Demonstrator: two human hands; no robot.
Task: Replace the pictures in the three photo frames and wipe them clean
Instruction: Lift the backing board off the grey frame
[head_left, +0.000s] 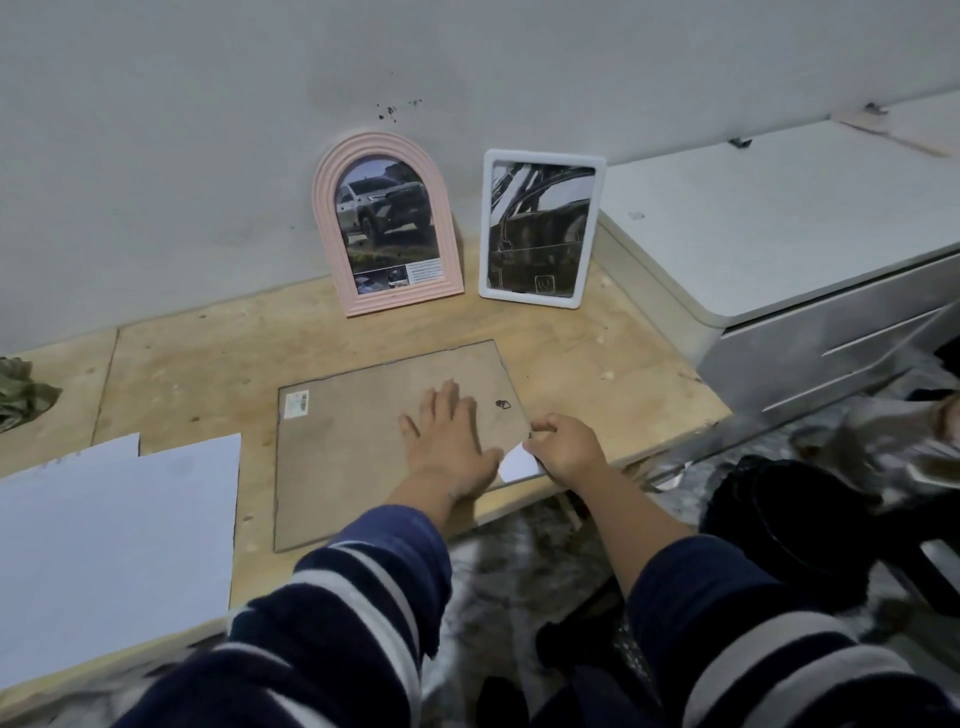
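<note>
A large frame lies face down on the plywood board (197, 364), its brown backing board (358, 457) facing up. My left hand (449, 441) presses flat on that backing, fingers spread. My right hand (563, 449) pinches the frame's near right corner, where a white paper corner (517, 463) sticks out. A pink arched frame (387, 223) with a car picture leans on the wall. Beside it stands a white rectangular frame (540, 228) with a dark picture.
White sheets of paper (114, 540) lie at the left on the board. A green cloth (21, 392) sits at the far left edge. A white cabinet (789, 244) stands at the right. Dark bags and clutter (789, 525) fill the floor near my right arm.
</note>
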